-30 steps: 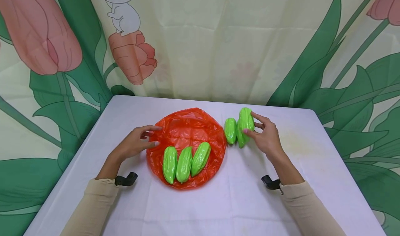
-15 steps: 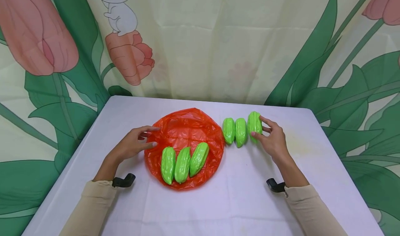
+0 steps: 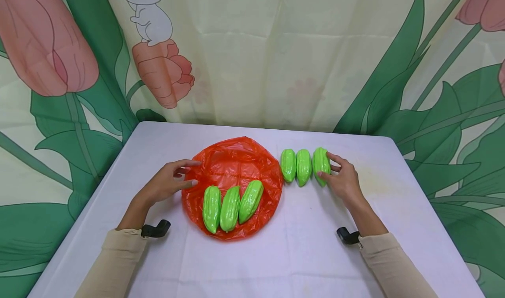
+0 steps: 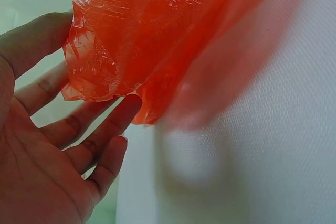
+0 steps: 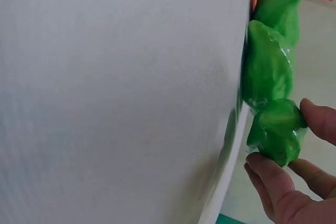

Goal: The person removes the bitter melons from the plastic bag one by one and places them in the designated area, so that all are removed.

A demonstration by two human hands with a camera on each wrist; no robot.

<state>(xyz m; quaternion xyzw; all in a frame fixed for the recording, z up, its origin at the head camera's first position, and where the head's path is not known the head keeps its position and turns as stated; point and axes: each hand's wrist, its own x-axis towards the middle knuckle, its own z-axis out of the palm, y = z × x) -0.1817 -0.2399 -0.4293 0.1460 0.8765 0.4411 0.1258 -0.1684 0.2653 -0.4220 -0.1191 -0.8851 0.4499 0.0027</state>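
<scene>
- Right of the red bag (image 3: 232, 161): outermost green gourd (image 3: 321, 161) of three, long axis near-to-far, right hand (image 3: 344, 179) pinching it from the right.
- Left hand (image 3: 168, 182), farther off: fingers parted at the bag's left edge.

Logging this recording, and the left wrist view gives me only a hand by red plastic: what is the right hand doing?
Observer: The right hand holds a green gourd between thumb and fingers.
Operator: Is that one by itself?
Observer: No, two more gourds stand in a row with it, on the side toward the red plastic.
Operator: Anything within the plastic's outline?
Observer: Yes, three other gourds side by side, in the half nearer the person.
</scene>
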